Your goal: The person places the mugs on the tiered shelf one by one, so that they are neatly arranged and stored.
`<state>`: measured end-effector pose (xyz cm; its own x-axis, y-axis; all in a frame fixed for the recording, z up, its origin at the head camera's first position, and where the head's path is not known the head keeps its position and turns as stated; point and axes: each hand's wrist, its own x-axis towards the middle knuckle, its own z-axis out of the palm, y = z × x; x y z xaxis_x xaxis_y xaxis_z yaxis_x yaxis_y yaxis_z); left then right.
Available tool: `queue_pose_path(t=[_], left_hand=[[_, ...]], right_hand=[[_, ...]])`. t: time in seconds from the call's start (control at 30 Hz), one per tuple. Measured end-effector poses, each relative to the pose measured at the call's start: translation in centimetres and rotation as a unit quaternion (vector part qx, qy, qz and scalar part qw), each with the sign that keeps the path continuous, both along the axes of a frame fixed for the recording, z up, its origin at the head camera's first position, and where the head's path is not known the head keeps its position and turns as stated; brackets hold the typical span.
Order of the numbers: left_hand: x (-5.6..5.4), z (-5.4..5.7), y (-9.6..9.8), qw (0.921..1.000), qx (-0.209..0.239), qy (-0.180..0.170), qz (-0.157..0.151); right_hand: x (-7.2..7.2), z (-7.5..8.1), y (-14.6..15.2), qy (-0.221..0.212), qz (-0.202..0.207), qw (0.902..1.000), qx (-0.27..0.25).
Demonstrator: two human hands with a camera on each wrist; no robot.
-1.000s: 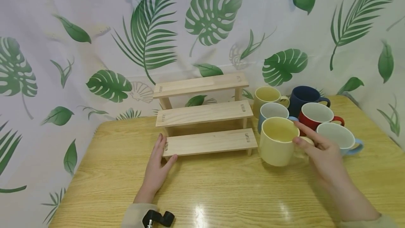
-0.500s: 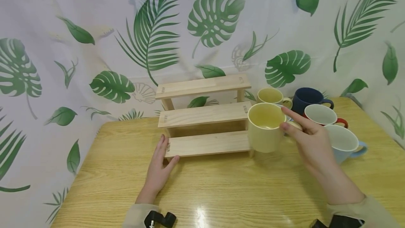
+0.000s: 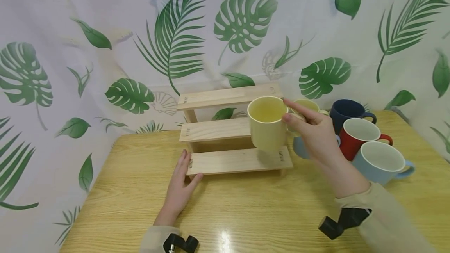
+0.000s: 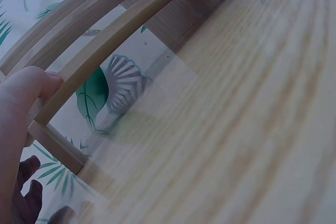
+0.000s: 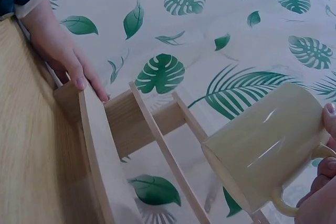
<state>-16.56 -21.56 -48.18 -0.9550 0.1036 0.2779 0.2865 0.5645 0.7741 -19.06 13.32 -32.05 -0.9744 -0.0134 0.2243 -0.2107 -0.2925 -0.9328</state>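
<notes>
A pale yellow mug [image 3: 268, 124] hangs upright above the steps of a three-tier wooden shelf [image 3: 239, 161]. My right hand [image 3: 316, 136] grips this mug at its handle, with the forefinger reaching to the rim. In the right wrist view, the mug [image 5: 268, 145] appears tilted, its handle by my curled fingers. At the shelf's left end, my left hand [image 3: 179, 186] rests with straight fingers along the side and the thumb at the lowest board's front edge. The left wrist view shows that thumb [image 4: 44, 82] touching the board.
Right of the shelf stand a second yellow mug [image 3: 306, 104], a navy mug [image 3: 346, 108], a red mug [image 3: 351, 143] and a wide light blue mug [image 3: 383, 163]. Another blue mug [image 3: 300, 147] is partly hidden behind my right hand. A leaf-print cloth [image 3: 239, 22] hangs behind the table [image 3: 225, 214].
My right hand has carried the yellow mug left and upward, from in front of the other mugs to over the shelf's right part. The left hand has stayed at the shelf.
</notes>
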Motion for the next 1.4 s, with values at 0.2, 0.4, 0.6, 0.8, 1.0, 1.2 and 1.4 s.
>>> queue_pose_path(t=[0.2, 0.4, 0.6, 0.8, 1.0, 1.2, 1.4], left_hand=[[0.0, 0.1, -0.1, 1.0, 0.006, -0.002, 0.003], [0.1, 0.1, -0.2, 0.9998, 0.009, -0.016, 0.003], [0.2, 0.1, -0.3, 0.9998, 0.006, -0.019, 0.005], [0.2, -0.2, -0.3, 0.9998, 0.004, -0.016, 0.005], [-0.1, -0.3, -0.2, 1.0, 0.003, -0.008, 0.002], [-0.1, -0.2, -0.1, 0.9999, 0.008, -0.008, -0.003], [-0.1, -0.2, -0.2, 1.0, 0.005, -0.005, -0.001]], right_hand=[[-2.3, 0.9, -2.8, -0.005, 0.016, 0.9998, -0.013], [-4.6, 1.5, -5.6, 0.018, 0.014, 0.9997, -0.013], [-6.5, 2.0, -8.1, 0.053, 0.009, 0.9983, -0.023], [-8.4, 2.9, -10.3, 0.042, 0.013, 0.9986, -0.029], [-10.4, 3.8, -12.3, 0.031, 0.007, 0.9981, -0.054], [-12.1, 3.9, -13.9, 0.02, -0.012, 0.9981, -0.058], [-13.3, 3.6, -15.2, 0.014, -0.027, 0.9978, -0.058]])
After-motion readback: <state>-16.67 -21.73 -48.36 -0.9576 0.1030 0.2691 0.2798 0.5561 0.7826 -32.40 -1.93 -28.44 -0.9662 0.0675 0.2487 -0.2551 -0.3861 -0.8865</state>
